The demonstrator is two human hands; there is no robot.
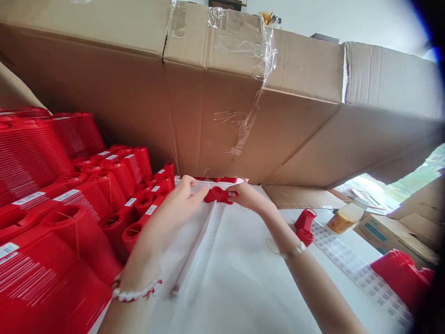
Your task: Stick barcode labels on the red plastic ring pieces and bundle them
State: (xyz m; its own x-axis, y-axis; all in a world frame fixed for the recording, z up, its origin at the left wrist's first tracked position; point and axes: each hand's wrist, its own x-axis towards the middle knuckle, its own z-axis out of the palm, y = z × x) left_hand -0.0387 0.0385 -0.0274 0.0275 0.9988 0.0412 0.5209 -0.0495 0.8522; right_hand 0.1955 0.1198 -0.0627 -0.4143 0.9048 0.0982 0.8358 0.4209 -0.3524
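At the far side of the white table (239,278), my right hand (247,195) has its fingers around the right end of a red plastic piece (218,195) with round sockets and a small barcode label. My left hand (186,199), smeared by motion, is at the piece's left end, thumb and fingers apart. I cannot tell whether its thumb touches the piece. Beneath the hands a long pale strip (196,260) runs toward me. A thin rubber band (272,247) lies beside my right wrist.
Stacks of red pieces (86,190), many labelled, fill the left side. A large cardboard box (215,116) overhangs the back. To the right are a sheet of barcode labels (351,264), loose red pieces (399,273), a plastic cup (344,218) and a small carton (389,234).
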